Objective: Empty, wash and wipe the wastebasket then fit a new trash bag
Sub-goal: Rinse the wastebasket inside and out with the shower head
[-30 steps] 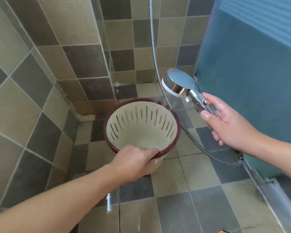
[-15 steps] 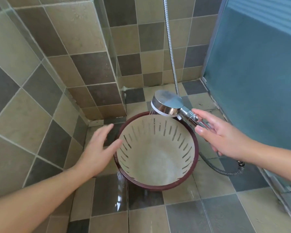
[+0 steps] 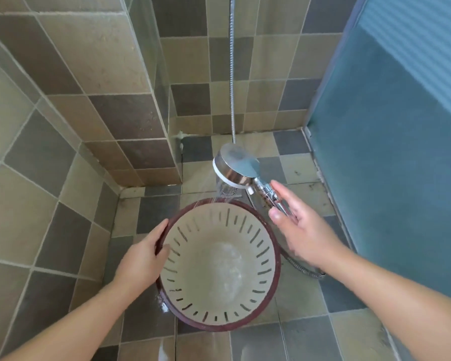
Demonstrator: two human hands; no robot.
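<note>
A round beige wastebasket (image 3: 219,269) with slotted walls and a dark red rim stands on the wet tiled floor, seen from above, with water pooled in its bottom. My left hand (image 3: 143,256) grips its left rim, thumb inside and fingers outside. My right hand (image 3: 302,230) holds the handle of a chrome shower head (image 3: 235,165), which hangs above the basket's far rim. Water streams from it onto the far edge of the basket.
The shower hose (image 3: 232,74) runs up the tiled back wall and also loops on the floor at the right of the basket. A tiled wall corner (image 3: 146,126) juts out at the left. A frosted blue glass door (image 3: 388,152) closes the right side.
My left hand moved from beside the basket onto its left rim and took hold. The shower head shifted slightly back from over the basket's far edge. The view moved closer over the basket.
</note>
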